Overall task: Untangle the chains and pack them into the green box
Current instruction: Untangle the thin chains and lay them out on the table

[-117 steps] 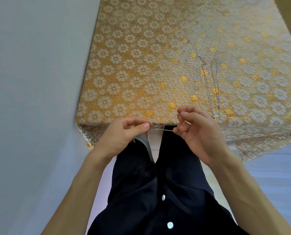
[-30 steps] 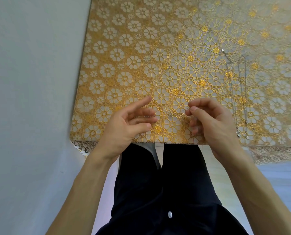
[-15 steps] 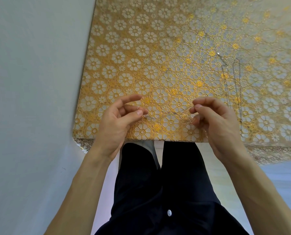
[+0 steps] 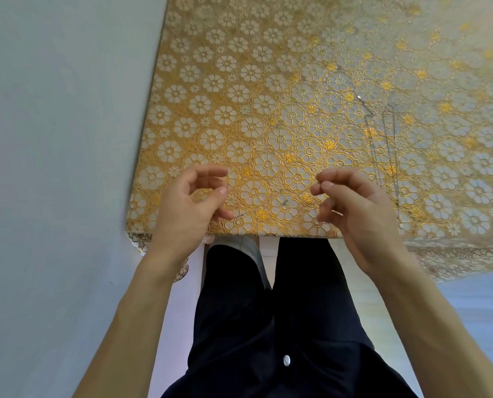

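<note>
A very thin silver chain (image 4: 284, 201) runs low over the gold flowered tablecloth (image 4: 239, 110) between my two hands, and only short bits of it show. My left hand (image 4: 187, 205) has its fingers curled, and a chain end (image 4: 239, 216) sticks out from its lower fingertips. My right hand (image 4: 354, 208) pinches the other end between thumb and forefinger. A second silver chain (image 4: 383, 133) lies stretched out on the cloth beyond my right hand. The green box is out of view.
The table's near edge (image 4: 268, 235) runs just under my hands, with my dark-clothed legs below it. A pale wall (image 4: 61, 139) stands close along the table's left side. The cloth hangs over the front right edge.
My hands rose from below the table edge to over the cloth, then drew apart sideways, stretching the chain between them.
</note>
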Tool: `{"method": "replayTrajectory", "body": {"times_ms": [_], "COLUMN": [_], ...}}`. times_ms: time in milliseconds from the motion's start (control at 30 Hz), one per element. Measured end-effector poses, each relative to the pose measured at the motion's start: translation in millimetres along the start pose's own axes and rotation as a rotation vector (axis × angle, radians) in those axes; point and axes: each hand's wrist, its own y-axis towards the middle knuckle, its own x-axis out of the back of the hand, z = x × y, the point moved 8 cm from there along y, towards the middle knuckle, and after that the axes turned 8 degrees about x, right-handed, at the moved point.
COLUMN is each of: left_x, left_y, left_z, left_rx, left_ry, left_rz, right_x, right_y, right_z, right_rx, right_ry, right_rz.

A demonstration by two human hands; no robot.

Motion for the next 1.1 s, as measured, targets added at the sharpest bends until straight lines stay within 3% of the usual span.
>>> {"method": "replayTrajectory", "body": {"times_ms": [233,533,767,1100], "left_x": [-25.6,-48.4,-38.3,-23.6], "left_y": [19.8,10.7,-7.7,-11.5], "left_z": [-6.6,-11.5,6.8,16.2], "left_rx": [-0.093,-0.396,-0.457,-0.503], "left_ry": [0.44,0.821,0.781,0.742], "left_rz": [-0.017,-0.081,-0.114,-0.113], "right_x": [-1.5,5.1,-4.2,-16.6], "right_y": [9.3,14.6,-0.2,-8.6], "right_z": [-6.9,0.3,5.5,-10.6], "right_rx": [0.118,0.261,0.499,0.543], "right_ry": [-0.52,-0.82,-0.984,-0.968], "right_rz": [0.081,0.065,0.086,0.189]}}
